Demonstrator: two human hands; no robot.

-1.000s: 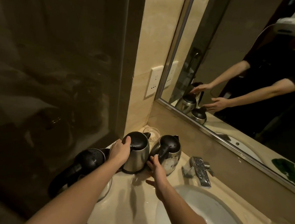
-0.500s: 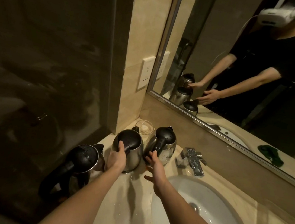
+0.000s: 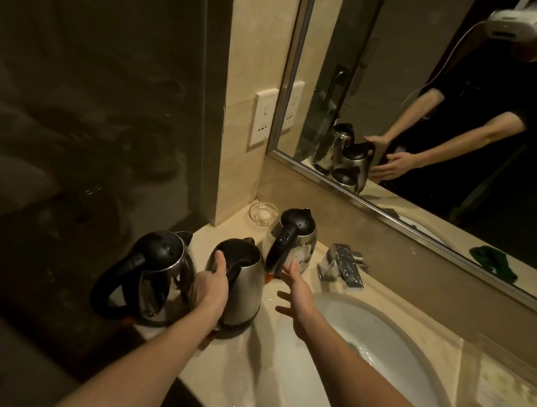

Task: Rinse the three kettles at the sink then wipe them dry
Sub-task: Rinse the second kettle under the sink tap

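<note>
Three steel kettles stand on the wet desk (image 3: pixel 228 396) left of the sink (image 3: pixel 388 344). The left hand (image 3: pixel 212 285) is clamped on the middle kettle (image 3: pixel 237 287) at its handle, seemingly; the right hand (image 3: pixel 297 293) hovers spread beside the back kettle (image 3: pixel 293 239). Wet steel will likely be slippery, so the black handles are the safest hold.

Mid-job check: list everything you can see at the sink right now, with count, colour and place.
kettles: three, steel with black lids and handles, in a row on the counter left of the basin
glass dish: one, clear, back corner behind the kettles
tap: one, chrome, behind the basin
basin: one, white, set in the beige counter
wall socket: one, white, left of the mirror
mirror: one, above the counter
green cloth: one, seen only as a reflection
left hand: grip on the middle kettle's handle
right hand: open, beside the far kettle
</note>
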